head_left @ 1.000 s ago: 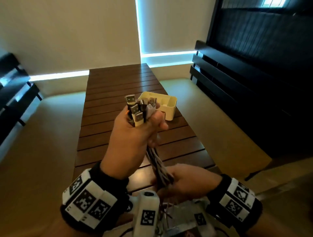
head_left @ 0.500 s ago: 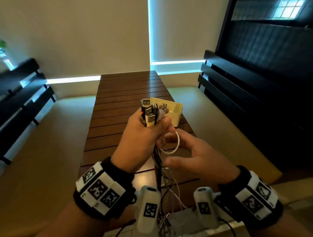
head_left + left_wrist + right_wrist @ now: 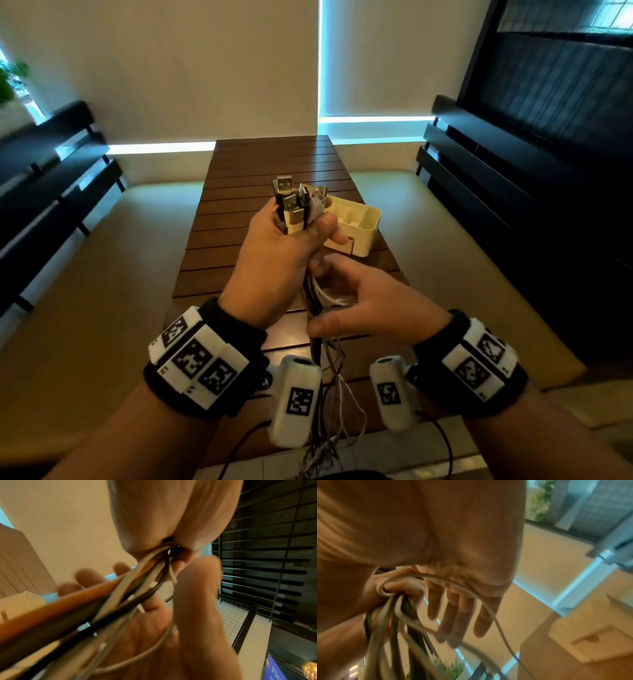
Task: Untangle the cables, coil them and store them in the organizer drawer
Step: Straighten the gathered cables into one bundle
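Note:
My left hand (image 3: 284, 253) grips a bundle of cables (image 3: 294, 209) upright above the table, with several USB plugs sticking out over the fist. The strands (image 3: 120, 595) hang down from the fist, white, black and orange. My right hand (image 3: 370, 301) is just below the left, fingers (image 3: 458, 615) straight and spread beside the hanging strands (image 3: 393, 615). A thin white cable (image 3: 488, 609) loops loosely across those fingers. The cream organizer (image 3: 359, 222) stands on the table behind my hands, its top compartments open.
The slatted wooden table (image 3: 267, 161) runs away from me. Cushioned benches with dark slatted backs (image 3: 51, 171) flank it on both sides. The cable ends trail down past the near table edge (image 3: 325, 445). In the right wrist view the organizer (image 3: 590, 635) shows a drawer front.
My right hand rose from the near table edge to just under the left fist, hooked a white cable loop, and now has its fingers spread. The left hand kept hold of the bundle.

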Tool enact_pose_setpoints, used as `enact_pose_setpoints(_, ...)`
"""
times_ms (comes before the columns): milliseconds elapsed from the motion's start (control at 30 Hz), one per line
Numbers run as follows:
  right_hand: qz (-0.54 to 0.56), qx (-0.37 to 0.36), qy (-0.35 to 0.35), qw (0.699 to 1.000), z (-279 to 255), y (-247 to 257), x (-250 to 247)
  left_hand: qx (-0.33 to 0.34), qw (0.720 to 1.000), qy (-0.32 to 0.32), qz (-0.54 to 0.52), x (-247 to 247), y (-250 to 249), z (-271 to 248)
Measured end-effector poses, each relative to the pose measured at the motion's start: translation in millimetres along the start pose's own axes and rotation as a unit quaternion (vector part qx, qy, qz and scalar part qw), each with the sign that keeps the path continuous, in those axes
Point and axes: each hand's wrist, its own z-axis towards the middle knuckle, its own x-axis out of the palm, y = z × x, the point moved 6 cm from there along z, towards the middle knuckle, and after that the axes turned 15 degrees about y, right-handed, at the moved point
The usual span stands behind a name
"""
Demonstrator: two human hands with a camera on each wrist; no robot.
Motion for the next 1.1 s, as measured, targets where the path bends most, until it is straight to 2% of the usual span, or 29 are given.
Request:
enact_pose_setpoints(233, -0.044, 0.034, 0.069, 0.996, 10.6, -29.2, 24.0, 0.015, 1.0, -0.019, -0.006, -8.7, -0.6, 7.2)
enact_pose_setpoints(367, -0.186, 0.118, 0.143, 0.965, 6.4, -42.1, 19.2, 0.015, 0.999, -0.033, -0.004, -8.2, 0.2, 9.0)
enact_pose_setpoints(433, -0.203, 0.151, 0.133, 0.958, -2.4, -40.3, 0.5, 0.016, 0.999, -0.037, 0.001, -9.7, 0.3, 9.2)
enact_pose_setpoints(500, -0.177, 0.124, 0.078, 0.973, -11.1, -25.4, -20.9, 0.011, 0.999, -0.043, 0.002, -9.7, 2.6, 8.2)
enact_pose_setpoints(567, -0.131, 0.043, 0.021, 0.99, -11.7, -7.0, -31.7, 0.014, 0.999, -0.043, -0.001, -4.1, 4.4, 7.7)
enact_pose_setpoints(633, -0.04, -0.024, 0.038, 0.998, -1.9, 3.3, -22.5, 0.017, 0.999, -0.045, 0.001, 3.9, 2.8, 8.6)
enact_pose_setpoints(700, 0.027, -0.057, 0.059, 0.996, 10.7, 0.8, -8.0, 0.018, 0.999, -0.048, 0.006, 8.4, -0.3, 9.3)
enact_pose_setpoints(933, -0.021, -0.106, -0.036, 0.994, 21.3, 8.8, -9.5, 0.016, 0.997, -0.067, 0.03, -3.1, -2.8, 3.3)
enact_pose_setpoints(1100, -0.027, -0.128, -0.038, 0.991, 22.6, 8.8, -9.4, -0.039, 0.997, -0.054, -0.048, -1.4, 5.4, -1.1)
